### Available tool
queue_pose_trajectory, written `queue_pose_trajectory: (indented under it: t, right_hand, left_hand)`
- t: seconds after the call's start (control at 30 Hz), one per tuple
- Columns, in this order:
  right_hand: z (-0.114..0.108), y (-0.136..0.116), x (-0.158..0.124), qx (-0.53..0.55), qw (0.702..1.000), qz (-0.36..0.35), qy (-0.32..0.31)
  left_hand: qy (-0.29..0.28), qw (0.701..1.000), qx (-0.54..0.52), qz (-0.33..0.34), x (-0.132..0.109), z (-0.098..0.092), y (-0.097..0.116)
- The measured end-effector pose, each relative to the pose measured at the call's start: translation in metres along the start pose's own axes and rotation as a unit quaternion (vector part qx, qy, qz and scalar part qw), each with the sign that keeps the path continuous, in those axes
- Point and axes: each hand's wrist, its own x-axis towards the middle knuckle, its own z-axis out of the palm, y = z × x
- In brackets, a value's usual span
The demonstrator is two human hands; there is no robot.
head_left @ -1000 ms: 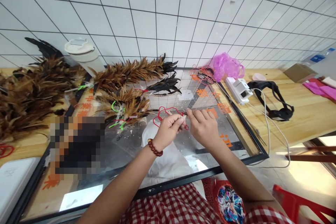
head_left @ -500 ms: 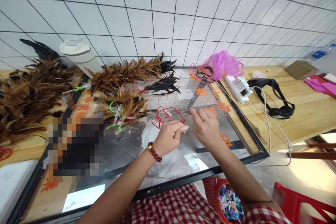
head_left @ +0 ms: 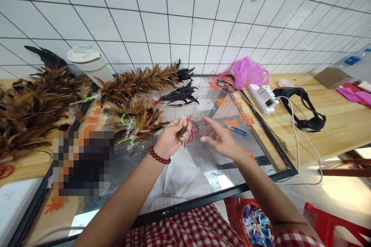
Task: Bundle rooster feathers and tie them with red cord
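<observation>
My left hand (head_left: pixel 172 137), with a beaded bracelet (head_left: pixel 159 156) on its wrist, is closed around a small bunch of brown feathers (head_left: pixel 182 133). Red string (head_left: pixel 193 131) loops beside the bunch, partly hidden behind my fingers. To the right, my right hand (head_left: pixel 218 139) hovers over the glass, thumb and index finger apart, holding nothing. Blue thread snips (head_left: pixel 237 129) lie on the glass just beyond it. A black feather bunch tied in red (head_left: pixel 181 94) rests farther back, and brown feathers with green ties (head_left: pixel 137 117) lie left of my left hand.
The black-framed glass top (head_left: pixel 199 198) covers the work area. A long feather strand (head_left: pixel 142 81) and a white cup (head_left: pixel 88 61) stand along the wall; more feathers (head_left: pixel 31 112) pile at left. At right are a pink plastic bag (head_left: pixel 251 71), a power strip (head_left: pixel 263 98) and a black strap (head_left: pixel 304 112).
My left hand has moved left and turned, bringing the feather bunch into view. My right hand has opened its fingers and dropped slightly, uncovering the blue snips. The red string shifted right.
</observation>
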Motion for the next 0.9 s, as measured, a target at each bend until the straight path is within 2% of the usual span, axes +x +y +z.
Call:
queue_pose_trajectory:
  t: [0.07, 0.1, 0.13, 0.2, 0.23, 0.3, 0.37, 0.43, 0.5, 0.67, 0.77, 0.83, 0.9]
  right_hand:
    - [0.013, -0.007, 0.014, 0.164, 0.981, 0.009, -0.108]
    - [0.013, -0.005, 0.024, 0.180, 0.974, 0.026, -0.136]
    - [0.009, 0.001, 0.034, 0.164, 0.978, 0.047, -0.123]
    - [-0.009, 0.017, 0.054, 0.053, 0.995, 0.088, -0.004]
    - [-0.019, 0.024, 0.063, -0.024, 0.995, 0.098, 0.026]
    - [-0.035, 0.033, 0.075, -0.172, 0.979, 0.085, 0.069]
    - [-0.037, 0.030, 0.078, -0.229, 0.968, 0.037, 0.092]
    - [-0.026, 0.019, 0.074, -0.206, 0.975, -0.019, 0.075]
    - [-0.008, 0.007, 0.069, -0.164, 0.984, -0.056, 0.031]
    - [0.026, -0.011, 0.056, -0.095, 0.993, -0.064, -0.033]
    - [0.047, -0.020, 0.049, 0.054, 0.996, -0.033, -0.064]
    - [0.064, -0.025, 0.045, 0.151, 0.984, 0.020, -0.093]
    - [0.078, -0.026, 0.043, 0.202, 0.969, 0.071, -0.122]
  left_hand:
    - [0.019, 0.999, 0.035, 0.022, 0.002, -0.004, 0.002]
    - [0.042, 0.997, 0.054, 0.046, 0.003, -0.008, 0.005]
    - [0.074, 0.991, 0.072, 0.082, 0.003, -0.013, 0.009]
    - [0.161, 0.969, 0.068, 0.173, 0.004, -0.026, 0.018]
    - [0.183, 0.962, 0.055, 0.193, 0.003, -0.032, 0.022]
    - [0.167, 0.970, 0.039, 0.171, 0.001, -0.041, 0.026]
    - [0.134, 0.983, 0.015, 0.122, -0.001, -0.044, 0.026]
    - [0.121, 0.988, -0.009, 0.098, -0.003, -0.042, 0.022]
    - [0.115, 0.989, -0.024, 0.093, -0.004, -0.038, 0.020]
    - [0.117, 0.985, -0.070, 0.105, -0.009, -0.036, 0.024]
    - [0.129, 0.982, -0.073, 0.116, -0.011, -0.035, 0.024]
    - [0.139, 0.980, -0.066, 0.123, -0.011, -0.033, 0.022]
    - [0.144, 0.979, -0.065, 0.126, -0.012, -0.032, 0.020]
